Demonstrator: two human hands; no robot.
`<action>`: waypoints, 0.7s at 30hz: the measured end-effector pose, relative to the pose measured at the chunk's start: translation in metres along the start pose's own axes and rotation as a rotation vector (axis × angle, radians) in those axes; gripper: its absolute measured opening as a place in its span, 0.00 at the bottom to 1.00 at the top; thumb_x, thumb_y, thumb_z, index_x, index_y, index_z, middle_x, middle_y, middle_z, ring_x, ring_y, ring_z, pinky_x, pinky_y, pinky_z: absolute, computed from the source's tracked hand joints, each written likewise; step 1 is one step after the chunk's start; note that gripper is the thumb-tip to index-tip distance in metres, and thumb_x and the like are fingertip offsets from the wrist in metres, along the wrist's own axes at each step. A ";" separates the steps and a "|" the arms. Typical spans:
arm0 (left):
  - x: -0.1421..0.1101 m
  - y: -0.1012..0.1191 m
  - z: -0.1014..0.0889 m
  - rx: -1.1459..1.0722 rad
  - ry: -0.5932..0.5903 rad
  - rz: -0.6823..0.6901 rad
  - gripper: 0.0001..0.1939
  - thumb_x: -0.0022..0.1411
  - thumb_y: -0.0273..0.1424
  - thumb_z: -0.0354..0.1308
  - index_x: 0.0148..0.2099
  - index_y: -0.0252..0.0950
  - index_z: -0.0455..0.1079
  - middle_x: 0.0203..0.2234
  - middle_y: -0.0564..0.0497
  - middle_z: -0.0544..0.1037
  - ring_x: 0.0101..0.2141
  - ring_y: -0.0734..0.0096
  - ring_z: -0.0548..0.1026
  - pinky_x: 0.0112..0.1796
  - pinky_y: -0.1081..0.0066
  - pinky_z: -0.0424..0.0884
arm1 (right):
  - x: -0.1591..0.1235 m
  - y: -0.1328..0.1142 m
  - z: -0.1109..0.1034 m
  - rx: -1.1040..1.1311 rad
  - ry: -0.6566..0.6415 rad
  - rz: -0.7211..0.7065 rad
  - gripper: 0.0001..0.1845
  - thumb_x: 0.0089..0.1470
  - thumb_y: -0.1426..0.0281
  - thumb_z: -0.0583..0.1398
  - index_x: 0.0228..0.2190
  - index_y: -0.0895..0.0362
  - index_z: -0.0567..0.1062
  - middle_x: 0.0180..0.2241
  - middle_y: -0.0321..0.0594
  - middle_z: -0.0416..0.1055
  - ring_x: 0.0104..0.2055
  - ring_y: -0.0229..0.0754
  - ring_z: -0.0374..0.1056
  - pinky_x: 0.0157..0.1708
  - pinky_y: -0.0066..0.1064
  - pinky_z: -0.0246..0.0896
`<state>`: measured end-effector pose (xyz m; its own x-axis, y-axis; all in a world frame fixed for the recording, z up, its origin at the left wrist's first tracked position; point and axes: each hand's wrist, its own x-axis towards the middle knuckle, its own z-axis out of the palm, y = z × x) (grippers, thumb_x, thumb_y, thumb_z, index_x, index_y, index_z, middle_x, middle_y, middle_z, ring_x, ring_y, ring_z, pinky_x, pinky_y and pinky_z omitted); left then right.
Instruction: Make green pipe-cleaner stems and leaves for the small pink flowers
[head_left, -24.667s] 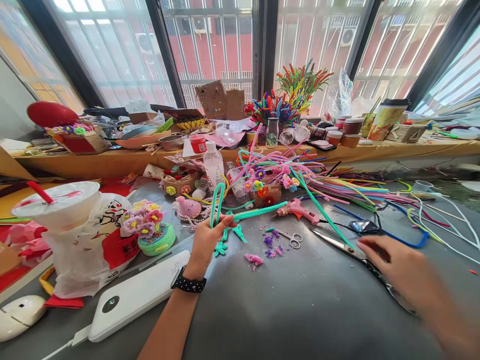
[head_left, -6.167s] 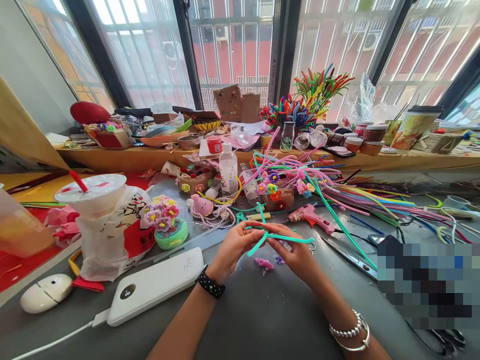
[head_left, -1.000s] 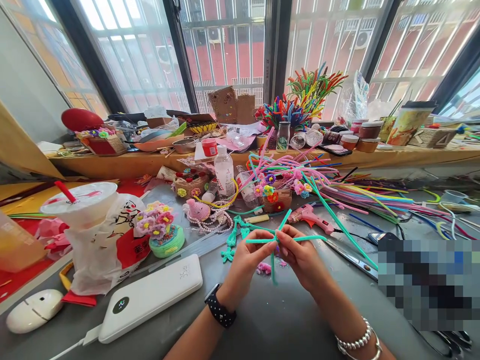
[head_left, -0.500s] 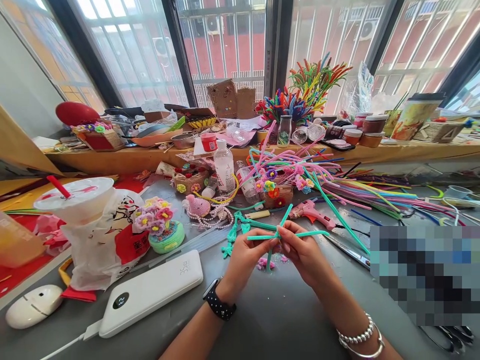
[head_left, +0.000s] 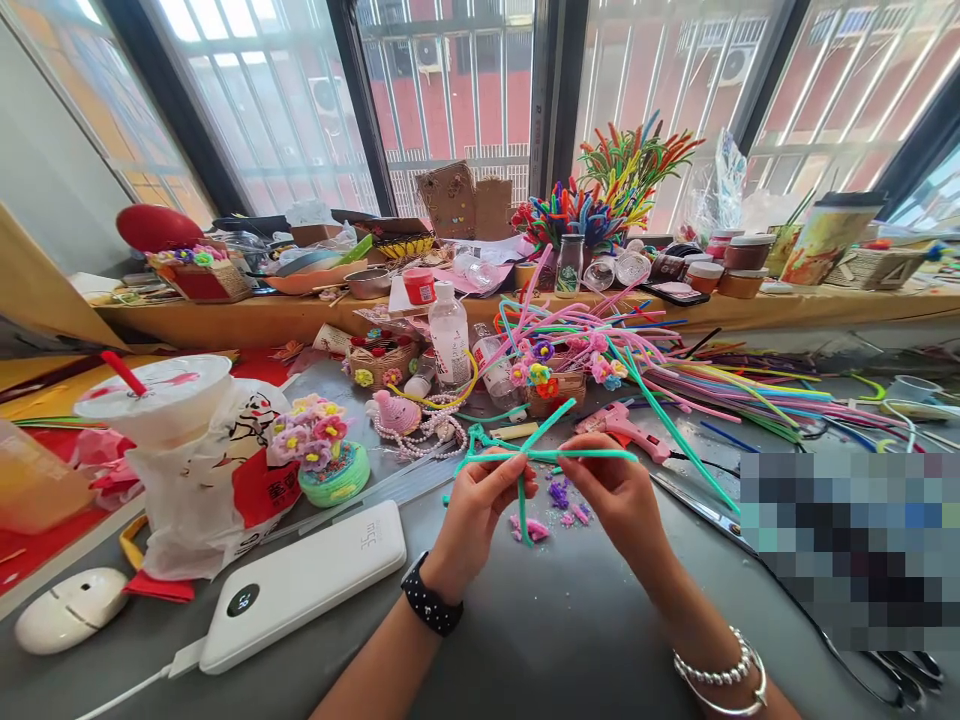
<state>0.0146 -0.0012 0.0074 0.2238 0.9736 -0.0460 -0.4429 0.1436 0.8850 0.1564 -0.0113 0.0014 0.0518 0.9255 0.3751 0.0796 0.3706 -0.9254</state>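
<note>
Green pipe-cleaner cross [head_left: 528, 450] held above the grey worktop [head_left: 555, 640], its centre pinched in the left hand [head_left: 472, 505]. The right hand [head_left: 619, 490] has shifted its grip outward onto one strand [head_left: 600, 454], so the left alone probably steadies the join.

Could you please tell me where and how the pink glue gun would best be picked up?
I'd take the pink glue gun by its handle, probably from the right and above, with the right hand once free of the green pipe cleaner. The gun lies flat, its handle angled rightward toward you; the scissors lie nearer you, so stay above them.
</note>
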 end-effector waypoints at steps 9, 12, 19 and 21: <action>-0.002 -0.002 0.003 -0.127 -0.100 -0.063 0.06 0.50 0.28 0.57 0.25 0.31 0.69 0.19 0.53 0.70 0.21 0.80 0.68 0.24 0.79 0.64 | -0.006 0.005 0.006 -0.335 0.075 -0.356 0.13 0.50 0.73 0.53 0.39 0.51 0.68 0.35 0.41 0.61 0.30 0.38 0.61 0.23 0.28 0.60; -0.003 -0.004 0.004 -0.120 -0.131 -0.076 0.06 0.51 0.29 0.56 0.24 0.32 0.67 0.19 0.54 0.70 0.21 0.80 0.68 0.23 0.79 0.63 | -0.007 0.005 0.005 -0.368 0.072 -0.386 0.16 0.50 0.74 0.53 0.42 0.49 0.67 0.34 0.40 0.60 0.33 0.39 0.62 0.25 0.29 0.61; -0.006 -0.006 0.006 0.007 -0.210 -0.090 0.08 0.51 0.31 0.56 0.25 0.31 0.66 0.19 0.53 0.69 0.21 0.77 0.68 0.22 0.76 0.63 | -0.007 0.003 0.005 -0.342 0.147 -0.406 0.10 0.48 0.75 0.56 0.33 0.51 0.71 0.28 0.36 0.63 0.27 0.36 0.62 0.23 0.27 0.60; -0.007 -0.006 0.007 0.075 -0.238 -0.066 0.08 0.51 0.31 0.55 0.25 0.31 0.66 0.18 0.53 0.69 0.22 0.76 0.67 0.23 0.76 0.62 | -0.006 0.003 0.005 -0.339 0.163 -0.434 0.08 0.47 0.76 0.57 0.30 0.53 0.72 0.26 0.35 0.63 0.25 0.35 0.61 0.21 0.26 0.58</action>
<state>0.0213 -0.0098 0.0055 0.4521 0.8920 -0.0027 -0.3568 0.1837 0.9159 0.1515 -0.0158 -0.0035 0.0934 0.6603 0.7452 0.4414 0.6434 -0.6255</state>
